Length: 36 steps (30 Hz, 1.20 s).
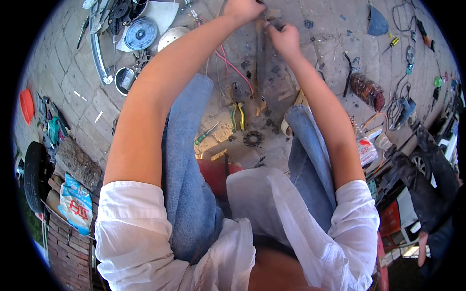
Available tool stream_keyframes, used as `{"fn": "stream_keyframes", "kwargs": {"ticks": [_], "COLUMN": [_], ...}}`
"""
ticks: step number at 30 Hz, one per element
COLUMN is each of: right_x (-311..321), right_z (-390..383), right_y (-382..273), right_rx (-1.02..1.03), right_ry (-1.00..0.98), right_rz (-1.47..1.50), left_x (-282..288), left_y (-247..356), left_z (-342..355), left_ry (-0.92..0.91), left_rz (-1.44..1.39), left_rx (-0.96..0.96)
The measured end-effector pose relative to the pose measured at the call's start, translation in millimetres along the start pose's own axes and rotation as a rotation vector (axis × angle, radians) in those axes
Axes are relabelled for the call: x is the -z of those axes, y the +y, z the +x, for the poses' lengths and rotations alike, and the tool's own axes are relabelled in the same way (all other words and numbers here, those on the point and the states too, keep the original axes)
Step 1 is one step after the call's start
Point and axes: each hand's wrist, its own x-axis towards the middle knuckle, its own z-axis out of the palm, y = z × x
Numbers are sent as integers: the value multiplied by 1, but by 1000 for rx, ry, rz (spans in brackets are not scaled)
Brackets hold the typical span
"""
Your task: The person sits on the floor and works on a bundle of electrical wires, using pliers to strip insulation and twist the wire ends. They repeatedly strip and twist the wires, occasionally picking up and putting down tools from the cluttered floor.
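My left hand (244,8) reaches to the top edge, its fingers pinched together. Close by on its right, my right hand (284,39) is closed too, thumb and fingers pressed together. A small thin piece seems to lie between the fingertips, too small to name. Just below them a long brown bar (259,68) lies on the paving, pointing toward me. Pliers with green-and-yellow handles (238,115) lie between my knees. Beside them are a screwdriver with a green handle (206,134) and a dark notched disc (253,139). Red wires (235,68) run past my left forearm.
At the left lie a grey-blue wheel (141,33), a metal can (124,80) and a red bowl (26,106). A yellow screwdriver (391,44), a dark bottle (367,90) and tangled cables (401,104) lie right. Another person's dark-clothed legs (420,177) are at the far right.
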Motion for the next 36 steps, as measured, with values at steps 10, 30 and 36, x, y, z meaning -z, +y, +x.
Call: {"fn": "stream_keyframes", "kwargs": {"ticks": [10,30,36], "right_x": [-7,-5,-4], "right_z": [15,8,13], "right_y": [12,13,17], "right_rx": [-585,-504,-569], "right_ry": [-64,-83,-133], "right_rz": [706,803,744], "left_x": [-2,31,4], "left_y": [-1,15,-26], "left_z": [9,-17,4], "left_ry": [19,38,-58], "left_rz": [-81,141,176], "left_rx": [50,-471,-540]}}
